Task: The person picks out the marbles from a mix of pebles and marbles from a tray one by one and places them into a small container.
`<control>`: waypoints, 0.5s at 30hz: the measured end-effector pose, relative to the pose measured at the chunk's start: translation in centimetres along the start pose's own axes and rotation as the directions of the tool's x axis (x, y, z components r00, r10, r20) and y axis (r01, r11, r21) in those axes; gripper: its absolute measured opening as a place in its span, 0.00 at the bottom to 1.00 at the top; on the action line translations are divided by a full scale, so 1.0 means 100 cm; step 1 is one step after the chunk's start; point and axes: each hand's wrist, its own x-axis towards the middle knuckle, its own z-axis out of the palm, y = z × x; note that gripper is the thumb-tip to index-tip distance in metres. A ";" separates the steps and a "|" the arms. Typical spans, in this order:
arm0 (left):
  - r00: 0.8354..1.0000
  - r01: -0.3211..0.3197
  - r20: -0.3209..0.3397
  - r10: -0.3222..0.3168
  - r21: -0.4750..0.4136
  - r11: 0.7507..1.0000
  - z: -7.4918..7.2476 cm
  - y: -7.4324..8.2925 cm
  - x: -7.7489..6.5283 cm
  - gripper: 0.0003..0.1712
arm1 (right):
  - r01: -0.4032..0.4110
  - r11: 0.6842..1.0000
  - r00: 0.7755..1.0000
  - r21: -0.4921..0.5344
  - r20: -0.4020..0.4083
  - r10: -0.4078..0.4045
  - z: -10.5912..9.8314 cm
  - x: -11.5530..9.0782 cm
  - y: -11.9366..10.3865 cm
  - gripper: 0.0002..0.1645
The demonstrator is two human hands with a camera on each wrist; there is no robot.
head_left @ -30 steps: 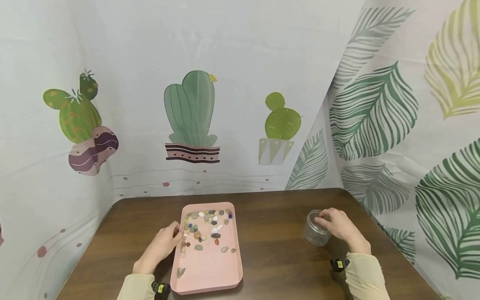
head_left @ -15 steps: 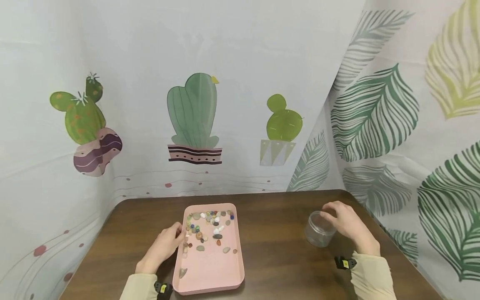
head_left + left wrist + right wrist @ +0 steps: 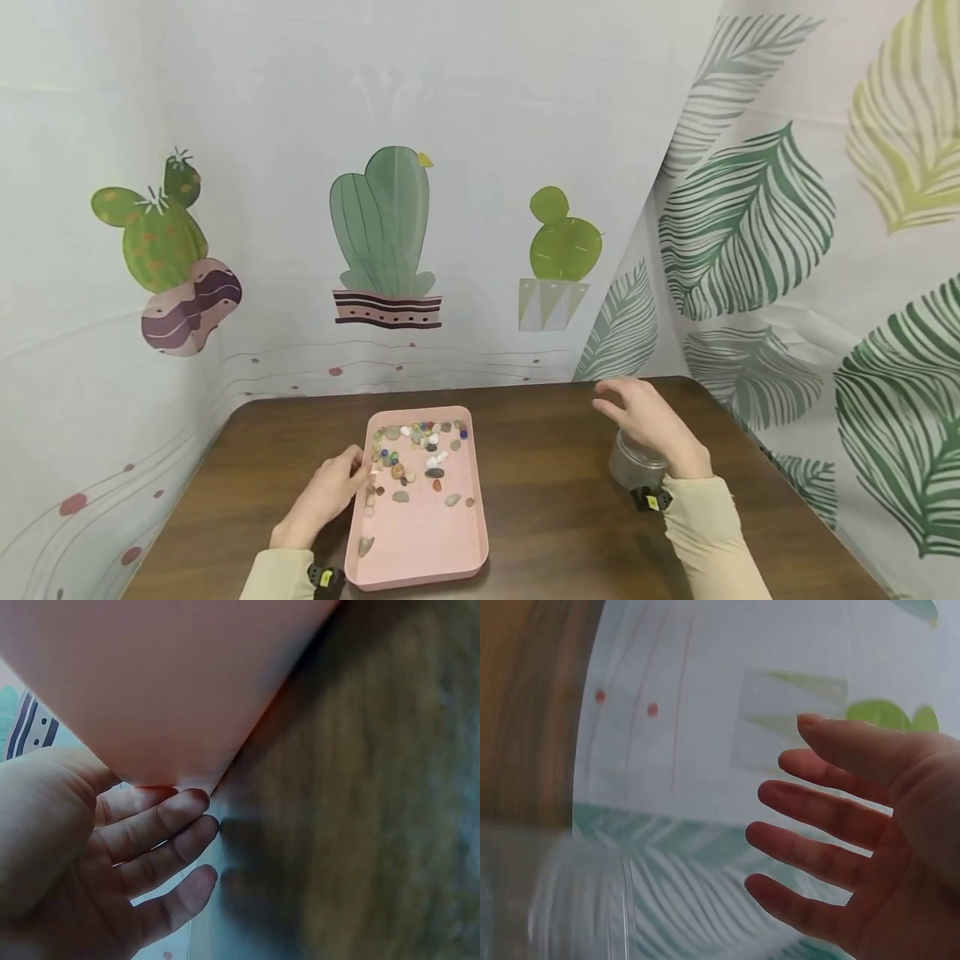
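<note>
Sheeting printed with cacti and big striped leaves closes off the back and right side. Under it there's a dark wood desk, and left of centre on that sits a pink tray, long side running away from the person. The left hand is at the tray's left edge, thumb going over the rim and fingers against the outer wall, so that grip looks pinched on the tray. The right hand hangs above a clear round jar, thumb and fingers spread apart, nothing in that grip. Jar's upright, well right of the tray; can't tell if anything's in it. Pebbles lie in the tray, mostly toward the far end, plus strays along the left wall, with tiny glass marbles mixed in.

Seems like the reaching bit: tray braced, right grip free. Next move probably calls for swinging that hand left to the tray and a fine fingertip pinch on one pebble, no jogging its neighbours.
</note>
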 end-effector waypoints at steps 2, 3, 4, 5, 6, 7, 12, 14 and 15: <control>1.000 -0.001 -0.004 0.001 -0.001 1.000 0.000 0.000 0.000 0.05 | 0.032 0.999 0.999 0.006 0.020 -0.033 0.005 0.008 -0.007 0.11; 1.000 -0.006 -0.008 0.006 -0.001 1.000 -0.001 0.000 0.001 0.06 | 0.047 0.999 0.998 0.007 0.034 -0.047 0.008 0.013 -0.011 0.11; 1.000 -0.008 -0.010 0.008 -0.004 1.000 -0.001 0.000 0.001 0.06 | 0.059 0.998 0.997 0.006 0.051 -0.060 0.011 0.018 -0.015 0.11; 1.000 -0.012 -0.012 0.012 -0.001 1.000 -0.001 0.000 0.002 0.06 | 0.072 0.997 0.995 0.000 0.070 -0.072 0.014 0.022 -0.019 0.11; 1.000 -0.017 -0.015 0.017 0.001 1.000 0.000 -0.001 0.002 0.06 | 0.088 0.996 0.992 -0.007 0.088 -0.087 0.018 0.027 -0.023 0.11; 1.000 -0.019 -0.015 0.019 0.005 1.000 0.000 -0.002 0.002 0.06 | 0.100 0.995 0.989 -0.006 0.108 -0.099 0.022 0.032 -0.027 0.11; 1.000 -0.002 -0.011 0.002 0.014 1.000 0.002 -0.004 0.001 0.06 | 0.192 0.981 0.961 -0.018 0.207 -0.184 0.044 0.053 -0.048 0.12; 1.000 -0.002 -0.016 0.002 0.013 1.000 0.002 -0.003 0.000 0.06 | 0.233 0.972 0.946 -0.013 0.234 -0.224 0.054 0.062 -0.057 0.12; 1.000 -0.004 -0.018 0.004 0.011 1.000 0.002 -0.003 0.000 0.06 | 0.247 0.969 0.940 -0.008 0.247 -0.237 0.058 0.066 -0.061 0.12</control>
